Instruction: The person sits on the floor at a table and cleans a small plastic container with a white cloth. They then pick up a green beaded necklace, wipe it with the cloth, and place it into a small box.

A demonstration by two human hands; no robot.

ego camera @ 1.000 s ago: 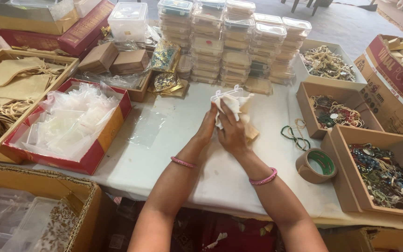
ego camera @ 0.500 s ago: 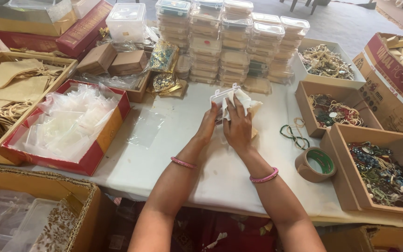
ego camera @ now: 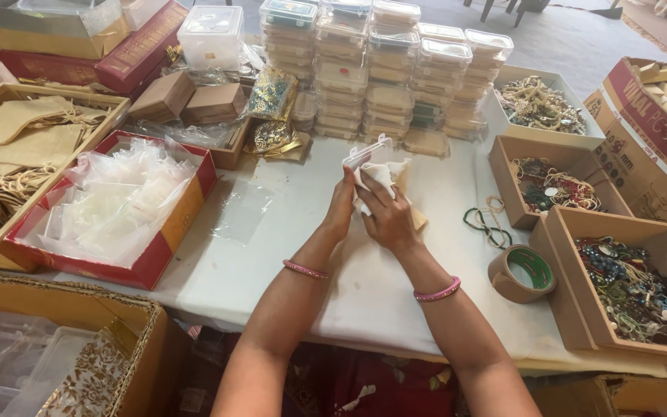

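Two hands meet over the middle of the white-covered desk (ego camera: 395, 301), each wrist ringed by a pink bangle. The left hand (ego camera: 341, 208) pinches the near edge of a small clear plastic case (ego camera: 366, 152), tilted up off the desk, while the right hand (ego camera: 386, 220) presses a white cloth (ego camera: 380, 176) against the case with fingers curled over the fabric; a bit of tan card shows beneath the hand, though what it is cannot be told. Judging by this grip, the wiping of this one case is under way, and whether anything sits inside it cannot be seen. To the right lie a roll of brown tape (ego camera: 523, 273) and a loose beaded necklace (ego camera: 486, 220), untouched, and beside them three open cardboard boxes of jewellery (ego camera: 634, 289) are full, which suggests plenty is left to sort. On the left, a red tray of clear plastic pouches (ego camera: 110, 205) and a wooden tray of beige drawstring bags (ego camera: 17, 147) also look well stocked. Farther back, a tall stack of lidded clear cases (ego camera: 380, 66), many with pale contents, stands in rows, so a good share appears already finished, but the exact portion cannot be judged from here.
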